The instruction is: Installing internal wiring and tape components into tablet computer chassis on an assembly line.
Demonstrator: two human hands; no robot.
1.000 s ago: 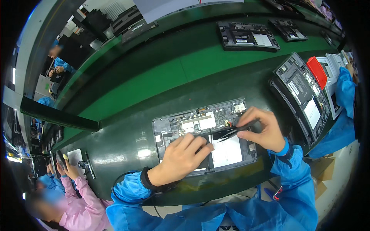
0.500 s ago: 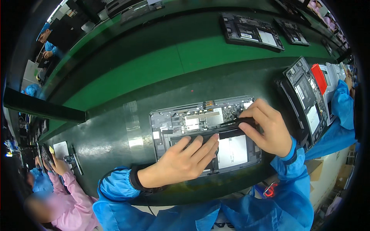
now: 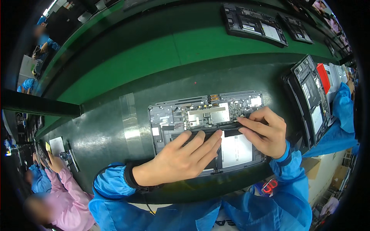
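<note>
On the dark green workbench [image 3: 100, 134], the left hand [image 3: 185, 158] is now pressing flat on the opened grey laptop chassis [image 3: 206, 131], while the right hand [image 3: 266, 131] keeps pinching a black strip [image 3: 231, 127].

I see a glossy dark-green counter [image 3: 96, 134], a matt metal laptop chassis [image 3: 162, 115], and a smooth white paper-like battery label [image 3: 237, 148].

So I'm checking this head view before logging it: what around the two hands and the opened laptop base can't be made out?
- Head view: the left hand covers the lower left of the opened laptop base.
- The right hand hides the end of the black strip it presses.
- Circuit board parts are too small to tell apart.
- The second opened base bends toward the rim.
</note>
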